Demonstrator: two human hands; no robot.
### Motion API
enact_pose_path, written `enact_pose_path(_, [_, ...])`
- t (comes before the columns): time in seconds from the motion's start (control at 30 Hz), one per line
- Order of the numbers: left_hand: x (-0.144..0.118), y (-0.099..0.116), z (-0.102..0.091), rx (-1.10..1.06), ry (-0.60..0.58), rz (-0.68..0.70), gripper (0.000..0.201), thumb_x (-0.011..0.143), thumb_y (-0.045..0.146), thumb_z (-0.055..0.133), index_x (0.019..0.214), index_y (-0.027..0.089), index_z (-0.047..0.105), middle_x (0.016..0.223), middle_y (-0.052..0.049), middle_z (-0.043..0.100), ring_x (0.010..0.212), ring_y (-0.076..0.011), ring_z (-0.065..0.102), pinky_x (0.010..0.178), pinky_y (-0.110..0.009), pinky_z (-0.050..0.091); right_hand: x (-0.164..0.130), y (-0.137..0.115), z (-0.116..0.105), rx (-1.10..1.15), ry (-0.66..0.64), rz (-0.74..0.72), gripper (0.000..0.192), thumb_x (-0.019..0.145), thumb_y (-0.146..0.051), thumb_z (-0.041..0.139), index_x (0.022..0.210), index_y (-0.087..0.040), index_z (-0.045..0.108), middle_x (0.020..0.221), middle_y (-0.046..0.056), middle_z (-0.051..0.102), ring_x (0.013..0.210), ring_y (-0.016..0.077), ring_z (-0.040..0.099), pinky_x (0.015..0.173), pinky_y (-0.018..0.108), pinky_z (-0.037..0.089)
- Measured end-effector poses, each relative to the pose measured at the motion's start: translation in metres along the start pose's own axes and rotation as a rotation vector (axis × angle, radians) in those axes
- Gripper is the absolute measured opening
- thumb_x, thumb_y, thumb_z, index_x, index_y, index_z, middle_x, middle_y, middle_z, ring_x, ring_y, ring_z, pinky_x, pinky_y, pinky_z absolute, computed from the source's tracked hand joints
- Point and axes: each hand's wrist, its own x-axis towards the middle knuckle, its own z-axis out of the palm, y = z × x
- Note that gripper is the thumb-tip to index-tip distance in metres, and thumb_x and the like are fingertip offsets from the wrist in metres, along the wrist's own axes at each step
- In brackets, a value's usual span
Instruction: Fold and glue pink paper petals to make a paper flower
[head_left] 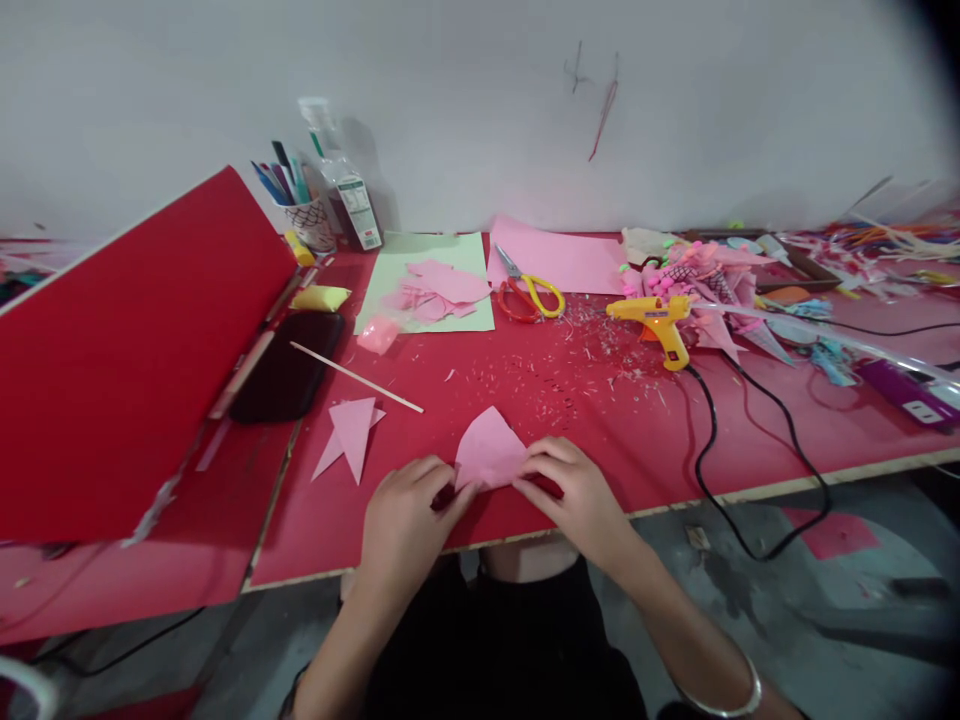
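Note:
A curved piece of pink paper (489, 450) with a pointed top lies near the table's front edge, between my two hands. My left hand (409, 515) pinches its lower left corner between thumb and fingers. On the other side, my right hand (574, 490) grips the lower right corner the same way. Left of my left hand rest pink paper triangles (352, 435), overlapping each other. A thin wooden stick (356, 376) lies slantwise just beyond them.
Red-and-yellow scissors (531, 290) lie by pink sheets at the back. A yellow glue gun (652, 325) with a black cord sits right, before pink cones (712, 275). A black phone (289, 365) and a leaning red board (142, 370) occupy the left.

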Motion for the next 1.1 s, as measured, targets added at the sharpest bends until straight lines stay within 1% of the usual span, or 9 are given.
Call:
enact_pose_path(0.1, [0.001, 0.001, 0.001, 0.064, -0.007, -0.024, 0.035, 0.083, 0.042, 0.042, 0.058, 0.017, 0.048, 0.06, 0.0, 0.049, 0.057, -0.0123, 0.044, 0.053, -0.023, 0.03, 0.001, 0.001, 0.002, -0.027, 0.036, 0.013, 0.008, 0.079, -0.022, 0.052, 0.074, -0.019, 0.058, 0.079, 0.002, 0.056, 0.077, 0.0145, 0.051, 0.069, 0.027, 0.042])
enact_pose_path(0.2, [0.002, 0.004, 0.002, 0.087, 0.012, -0.01, 0.035, 0.081, 0.047, 0.043, 0.065, 0.017, 0.051, 0.065, 0.0, 0.051, 0.059, -0.0125, 0.046, 0.055, -0.023, 0.031, 0.001, 0.001, 0.005, -0.071, 0.069, 0.032, 0.009, 0.079, -0.021, 0.052, 0.072, -0.018, 0.057, 0.079, 0.003, 0.056, 0.077, 0.0154, 0.05, 0.069, 0.028, 0.041])
enact_pose_path(0.27, [0.002, 0.007, 0.002, 0.117, 0.027, -0.027, 0.038, 0.079, 0.052, 0.042, 0.067, 0.017, 0.052, 0.066, -0.001, 0.051, 0.059, -0.0128, 0.046, 0.054, -0.023, 0.031, 0.001, 0.0, 0.007, -0.092, 0.068, 0.042, 0.009, 0.079, -0.021, 0.052, 0.071, -0.018, 0.056, 0.079, 0.003, 0.056, 0.077, 0.0158, 0.049, 0.07, 0.029, 0.041])
enact_pose_path(0.4, [0.003, 0.014, 0.004, 0.208, 0.049, -0.094, 0.044, 0.078, 0.056, 0.039, 0.061, 0.017, 0.049, 0.064, -0.001, 0.05, 0.055, -0.0125, 0.045, 0.052, -0.024, 0.029, 0.002, -0.001, 0.008, -0.119, 0.052, 0.062, 0.01, 0.079, -0.022, 0.052, 0.071, -0.018, 0.054, 0.079, 0.002, 0.055, 0.077, 0.0161, 0.048, 0.07, 0.029, 0.04])
enact_pose_path(0.5, [0.004, 0.018, 0.005, 0.247, 0.061, -0.109, 0.046, 0.077, 0.059, 0.038, 0.061, 0.017, 0.049, 0.065, -0.001, 0.051, 0.054, -0.0125, 0.046, 0.052, -0.025, 0.028, 0.002, -0.002, 0.008, -0.137, 0.045, 0.072, 0.011, 0.08, -0.023, 0.052, 0.07, -0.017, 0.053, 0.079, 0.003, 0.054, 0.075, 0.0162, 0.048, 0.07, 0.029, 0.04])
enact_pose_path(0.77, [0.009, 0.02, 0.006, 0.357, 0.05, -0.141, 0.046, 0.077, 0.059, 0.038, 0.059, 0.018, 0.049, 0.064, -0.001, 0.052, 0.055, -0.0141, 0.048, 0.05, -0.026, 0.026, 0.003, -0.005, 0.009, -0.191, 0.046, 0.081, 0.016, 0.081, -0.024, 0.049, 0.067, -0.017, 0.052, 0.077, 0.004, 0.052, 0.074, 0.017, 0.047, 0.069, 0.03, 0.04])
enact_pose_path(0.9, [0.01, 0.017, 0.004, 0.292, 0.025, -0.132, 0.044, 0.078, 0.057, 0.039, 0.059, 0.018, 0.048, 0.064, -0.001, 0.051, 0.055, -0.0133, 0.048, 0.05, -0.025, 0.026, 0.003, -0.005, 0.01, -0.209, 0.045, 0.073, 0.015, 0.081, -0.022, 0.049, 0.068, -0.017, 0.051, 0.078, 0.005, 0.052, 0.075, 0.0174, 0.046, 0.07, 0.031, 0.04])
enact_pose_path(1.0, [0.01, 0.014, 0.002, 0.181, -0.004, -0.107, 0.041, 0.077, 0.057, 0.04, 0.066, 0.018, 0.05, 0.069, -0.001, 0.053, 0.056, -0.0127, 0.049, 0.051, -0.024, 0.029, 0.003, -0.005, 0.009, -0.194, 0.031, 0.071, 0.013, 0.081, -0.02, 0.048, 0.069, -0.017, 0.051, 0.079, 0.005, 0.052, 0.075, 0.0174, 0.046, 0.07, 0.031, 0.041])
enact_pose_path(1.1, [0.009, 0.013, 0.003, 0.167, 0.012, -0.098, 0.039, 0.078, 0.055, 0.041, 0.069, 0.018, 0.05, 0.07, -0.001, 0.053, 0.056, -0.0128, 0.048, 0.052, -0.024, 0.03, 0.003, -0.005, 0.009, -0.197, 0.031, 0.068, 0.013, 0.082, -0.02, 0.047, 0.07, -0.017, 0.051, 0.079, 0.005, 0.052, 0.076, 0.0179, 0.046, 0.07, 0.032, 0.041])
